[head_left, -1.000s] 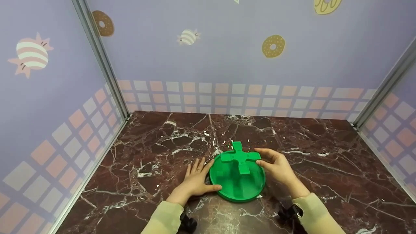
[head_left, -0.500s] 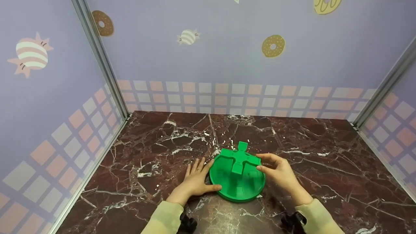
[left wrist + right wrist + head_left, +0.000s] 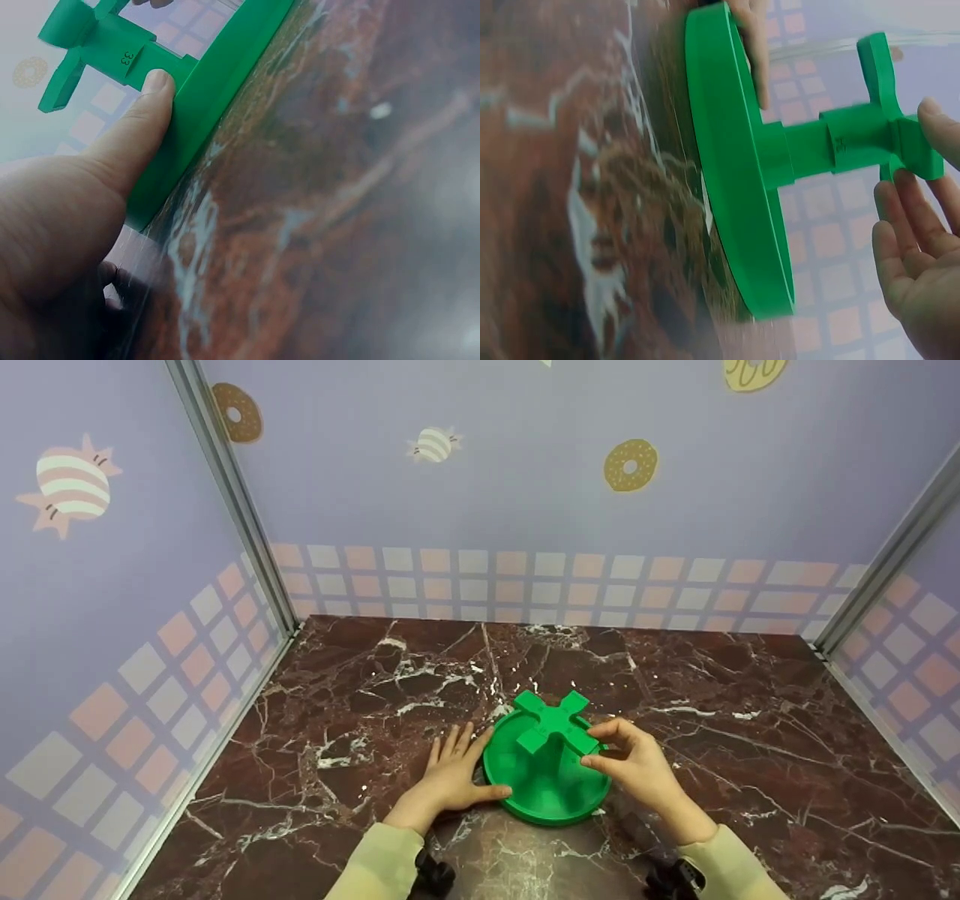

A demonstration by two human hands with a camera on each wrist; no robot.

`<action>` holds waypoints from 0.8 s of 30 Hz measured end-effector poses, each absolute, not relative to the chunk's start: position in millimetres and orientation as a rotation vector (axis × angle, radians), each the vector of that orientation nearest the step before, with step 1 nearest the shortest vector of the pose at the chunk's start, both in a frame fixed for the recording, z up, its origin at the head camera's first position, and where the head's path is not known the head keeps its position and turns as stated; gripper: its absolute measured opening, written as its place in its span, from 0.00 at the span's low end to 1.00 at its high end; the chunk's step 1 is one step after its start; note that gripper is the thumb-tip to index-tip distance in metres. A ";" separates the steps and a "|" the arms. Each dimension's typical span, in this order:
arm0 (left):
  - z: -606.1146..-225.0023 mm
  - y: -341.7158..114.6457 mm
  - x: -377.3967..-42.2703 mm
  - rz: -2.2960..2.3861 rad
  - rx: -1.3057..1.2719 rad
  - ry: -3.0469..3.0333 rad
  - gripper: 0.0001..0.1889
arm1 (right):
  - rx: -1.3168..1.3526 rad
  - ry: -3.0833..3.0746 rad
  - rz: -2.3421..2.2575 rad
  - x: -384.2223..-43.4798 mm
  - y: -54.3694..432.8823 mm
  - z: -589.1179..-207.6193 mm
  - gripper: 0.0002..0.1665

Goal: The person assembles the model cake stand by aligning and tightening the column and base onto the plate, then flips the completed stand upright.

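Note:
A green round tray (image 3: 551, 810) with a raised rim lies on the table. From its middle rises a thick green post (image 3: 810, 150), marked with small figures. A four-armed green cross handle (image 3: 555, 720) tops the post. My left hand (image 3: 450, 780) rests at the tray's left side, fingers spread and straight, thumb (image 3: 154, 86) lying over the rim. With thumb and fingers, my right hand (image 3: 637, 761) pinches the cross arm pointing to the near right. The other cross arms are untouched.
The table (image 3: 360, 682) is dark red marble with white veins. Small white specks lie behind the tray. Printed wall panels (image 3: 525, 495) stand at the back and both sides. Dark wrist straps (image 3: 435, 874) sit at both sleeves.
The cross handle has turned clockwise as seen from above, and my right hand has come slightly nearer with the arm it pinches. The tray and my left hand have stayed put.

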State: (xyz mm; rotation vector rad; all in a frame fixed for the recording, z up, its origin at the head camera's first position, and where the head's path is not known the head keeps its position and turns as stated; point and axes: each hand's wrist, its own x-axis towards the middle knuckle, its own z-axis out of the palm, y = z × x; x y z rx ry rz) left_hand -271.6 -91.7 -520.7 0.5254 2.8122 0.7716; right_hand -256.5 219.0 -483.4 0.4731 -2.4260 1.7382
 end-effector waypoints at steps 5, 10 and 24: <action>-519.5 -92.1 -271.5 0.774 0.530 2.820 0.58 | 0.371 -2.425 1.783 -251.2 209.3 -480.1 0.20; -519.4 -92.6 -271.5 0.778 0.532 2.825 0.57 | 0.330 -2.418 1.805 -248.6 203.7 -478.4 0.21; -519.7 -91.9 -271.4 0.779 0.534 2.811 0.57 | 0.251 -2.299 1.792 -265.3 212.4 -475.7 0.15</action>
